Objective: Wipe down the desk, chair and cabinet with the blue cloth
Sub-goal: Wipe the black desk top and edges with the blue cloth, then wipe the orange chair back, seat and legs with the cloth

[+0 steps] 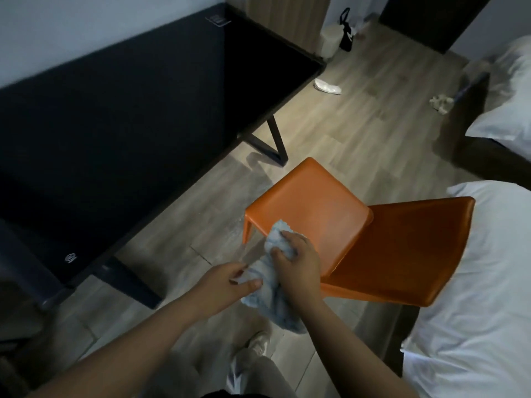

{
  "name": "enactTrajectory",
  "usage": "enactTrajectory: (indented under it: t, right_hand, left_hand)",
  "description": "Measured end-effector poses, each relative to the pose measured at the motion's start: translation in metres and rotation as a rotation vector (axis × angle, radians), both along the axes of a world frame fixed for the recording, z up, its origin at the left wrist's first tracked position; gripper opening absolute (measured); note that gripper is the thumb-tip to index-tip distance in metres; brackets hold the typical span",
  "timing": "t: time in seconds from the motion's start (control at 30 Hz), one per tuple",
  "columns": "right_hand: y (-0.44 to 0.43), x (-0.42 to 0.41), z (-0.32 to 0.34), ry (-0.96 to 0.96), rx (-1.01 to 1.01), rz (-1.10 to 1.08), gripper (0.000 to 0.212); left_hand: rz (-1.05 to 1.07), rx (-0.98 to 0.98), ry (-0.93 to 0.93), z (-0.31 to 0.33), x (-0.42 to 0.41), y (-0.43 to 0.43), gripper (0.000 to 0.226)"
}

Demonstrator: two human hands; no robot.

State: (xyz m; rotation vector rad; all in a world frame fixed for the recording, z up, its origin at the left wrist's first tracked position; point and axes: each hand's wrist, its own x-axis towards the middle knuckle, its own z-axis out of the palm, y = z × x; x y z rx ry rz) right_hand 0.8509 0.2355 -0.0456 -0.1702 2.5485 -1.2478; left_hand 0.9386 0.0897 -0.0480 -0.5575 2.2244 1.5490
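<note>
An orange chair [339,216] stands on the wooden floor, its seat toward the desk and its backrest [408,251] against the bed. The blue cloth [273,288] hangs crumpled at the seat's near corner. My right hand [298,259] grips the cloth's upper part by the seat edge. My left hand [230,282] pinches its lower left side between thumb and fingers. The black desk [129,110] runs along the wall on the left. A wooden cabinet [284,15] stands at the far end of the desk.
A bed with white sheets [474,297] fills the right side, with a pillow [505,116] further back. A white bin [330,38] and black bag [346,33] stand by the cabinet. Scraps [327,86] lie on the floor. My shoe [258,343] is below the cloth.
</note>
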Motion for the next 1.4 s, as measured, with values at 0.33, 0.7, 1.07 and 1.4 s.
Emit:
enactTrajectory:
  t: [0.33, 0.7, 1.07, 1.4]
  right_hand:
    - [0.057, -0.072, -0.026, -0.333, -0.05, -0.124, 0.053]
    - [0.09, -0.106, -0.055, -0.45, -0.206, -0.501, 0.028]
    - [0.177, -0.125, -0.056, -0.325, 0.022, -0.414, 0.033]
    - [0.274, -0.163, -0.076, 0.269, 0.458, -0.583, 0.04]
  left_hand:
    - [0.129, -0.032, 0.013, -0.053, -0.104, 0.035, 0.01]
    - [-0.508, -0.026, 0.031, -0.079, -0.194, 0.071, 0.108]
    - [-0.462, 0.118, 0.091, -0.106, -0.248, 0.115, 0.047]
    - [-0.421, 0.002, 0.241, -0.113, -0.313, 0.186, 0.053]
